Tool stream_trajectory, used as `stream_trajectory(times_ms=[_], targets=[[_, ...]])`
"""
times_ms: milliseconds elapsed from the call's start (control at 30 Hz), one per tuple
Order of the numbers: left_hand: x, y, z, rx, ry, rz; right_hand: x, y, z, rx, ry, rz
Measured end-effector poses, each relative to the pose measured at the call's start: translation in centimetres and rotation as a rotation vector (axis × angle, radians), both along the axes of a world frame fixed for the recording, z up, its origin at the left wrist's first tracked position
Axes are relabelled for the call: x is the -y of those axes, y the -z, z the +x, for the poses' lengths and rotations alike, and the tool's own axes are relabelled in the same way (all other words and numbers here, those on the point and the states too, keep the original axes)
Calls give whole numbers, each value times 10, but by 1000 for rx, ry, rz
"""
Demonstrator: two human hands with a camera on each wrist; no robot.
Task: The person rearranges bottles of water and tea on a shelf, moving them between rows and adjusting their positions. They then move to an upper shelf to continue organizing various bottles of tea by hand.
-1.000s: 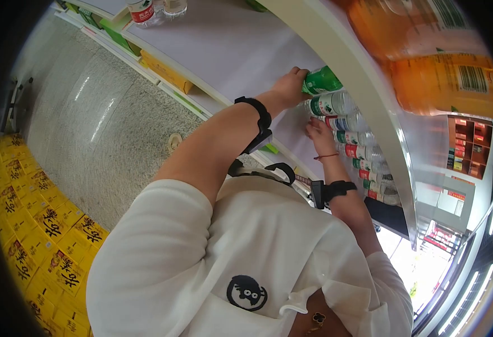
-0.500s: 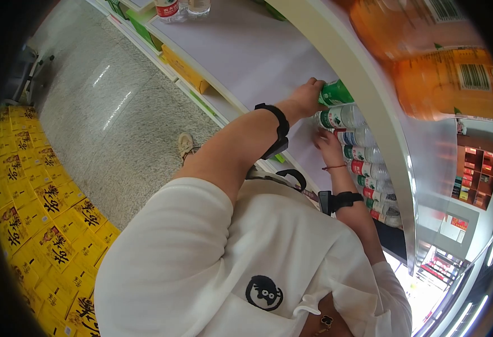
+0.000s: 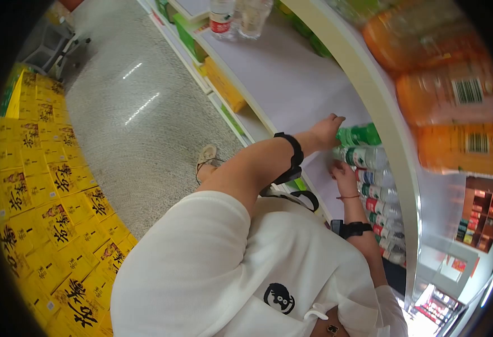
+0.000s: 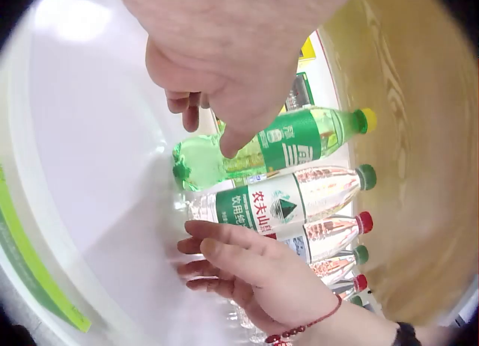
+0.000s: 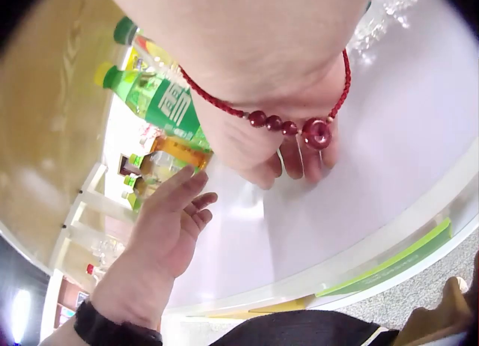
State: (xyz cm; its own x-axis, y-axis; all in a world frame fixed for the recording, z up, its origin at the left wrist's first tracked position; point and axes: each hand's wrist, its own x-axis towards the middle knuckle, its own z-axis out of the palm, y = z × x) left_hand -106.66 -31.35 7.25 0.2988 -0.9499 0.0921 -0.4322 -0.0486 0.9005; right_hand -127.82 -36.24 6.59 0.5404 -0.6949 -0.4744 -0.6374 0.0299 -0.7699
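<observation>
A green soda bottle (image 4: 299, 144) with a yellow cap stands in the row on the shelf. My left hand (image 3: 324, 133) is right beside its base, fingers loosely extended; in the left wrist view one fingertip overlaps the lower part of the bottle. A clear water bottle (image 4: 277, 204) with a green-and-white label stands next to the soda. My right hand (image 5: 254, 148), wearing a red beaded bracelet (image 5: 273, 124), is near the lower ends of the water bottles. Its fingers are spread and slightly bent, with nothing between them.
More water bottles (image 3: 382, 194) continue the row. Large orange drink bottles (image 3: 460, 143) stand beyond the curved shelf edge (image 3: 390, 132). Two clear bottles (image 3: 222, 19) stand at the shelf's far end. Stacked yellow boxes (image 3: 55, 191) are on the floor side.
The head view has swung, so the shelf and hands appear lower and farther right. My left hand's fingers have loosened from the green soda bottle, which stays in the row.
</observation>
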Motion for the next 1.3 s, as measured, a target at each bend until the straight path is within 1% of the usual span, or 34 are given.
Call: stream_trajectory(times_ms=[33, 100, 167, 200, 233, 300, 367, 433, 467, 533, 567, 633, 667, 700, 733, 767, 800, 833, 867, 933, 967, 1033, 1133, 1167, 1200, 1233, 1267, 1300], targets=[[-10, -3, 11, -19, 12, 11, -5, -4, 14, 12, -16, 3], [-23, 4, 38, -11, -51, -16, -15, -7, 42, 25, -57, 23], [-44, 9, 72, -58, -192, -35, -19, -1, 72, 91, -116, 22], [-53, 16, 90, -15, -284, -74, -20, 2, 89, 149, -165, 20], [-63, 17, 112, 29, -374, -113, -23, 1, 109, 153, -169, 19], [-87, 11, 158, -99, -495, -87, -28, -3, 152, 249, -253, -49], [-110, 2, 200, -85, -673, -98, -33, -5, 198, 243, -253, -70], [-130, 0, 248, 0, -773, -142, -32, -4, 247, 278, -311, -168], [-138, -3, 271, -5, -772, -145, -31, -3, 274, 275, -311, -172], [-151, -15, 309, 42, -863, -137, -31, -3, 325, 365, -271, -401], [-154, -15, 326, 36, -862, -137, -31, -5, 349, 360, -272, -403], [-158, -13, 354, 88, -758, -75, -34, -23, 394, 352, -193, -556], [-158, -12, 366, 77, -712, -38, -32, -24, 413, 343, -192, -553], [-159, -11, 374, 70, -710, -32, -29, -24, 431, 344, -142, -562], [-157, -10, 380, 47, -642, -46, -27, -20, 445, 343, -91, -571], [-156, -8, 383, 24, -574, -62, -24, -17, 454, 335, -89, -567], [-154, -8, 387, 19, -572, -58, -20, -16, 463, 427, -40, -525], [-151, -8, 390, 69, -513, -36, -18, -14, 470, 519, 11, -483], [-148, -9, 391, 119, -452, -15, -16, -12, 475, 513, 13, -482], [-144, -17, 392, 77, -427, -23, -14, -15, 483, 522, 62, -520], [-142, -21, 392, 40, -407, -33, -14, -17, 484, 515, 68, -522], [-135, -24, 395, 43, -406, -28, -15, -23, 482, 507, 53, -488], [-124, -15, 403, 59, -380, -25, -25, -35, 467, 483, 113, -458], [-120, -10, 404, 75, -356, -29, -23, -32, 459, 472, 126, -467], [-120, -12, 400, 155, -453, -106, -20, -25, 447, 469, 97, -477], [-119, -12, 398, 143, -430, -110, -19, -24, 435, 461, 72, -487], [-117, -13, 398, 169, -475, -59, -17, -24, 421, 443, 94, -499], [-115, -14, 397, 192, -515, -9, -19, -26, 408, 411, 69, -525]])
